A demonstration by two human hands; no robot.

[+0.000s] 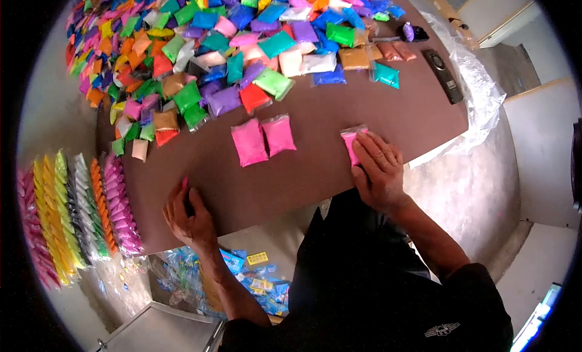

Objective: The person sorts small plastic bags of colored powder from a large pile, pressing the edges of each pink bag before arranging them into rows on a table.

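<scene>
On the brown table [309,164], my right hand [377,170] has its fingers over a small pink packet [350,144] and covers its right side. My left hand [189,217] rests near the table's front left edge, fingers curled, with a tiny bit of pink [185,183] at its fingertips; too small to make out what it is. Between and beyond my hands lie two pink packets side by side, a larger one [249,143] at left and a smaller one [279,135] at right, their edges touching.
A big heap of coloured packets [224,100] covers the table's far side. A black remote-like device [443,77] lies at the right. Strips of packets [121,206] hang at the left edge. Blue wrappers [267,288] lie below the table, and clear plastic [482,91] hangs at right.
</scene>
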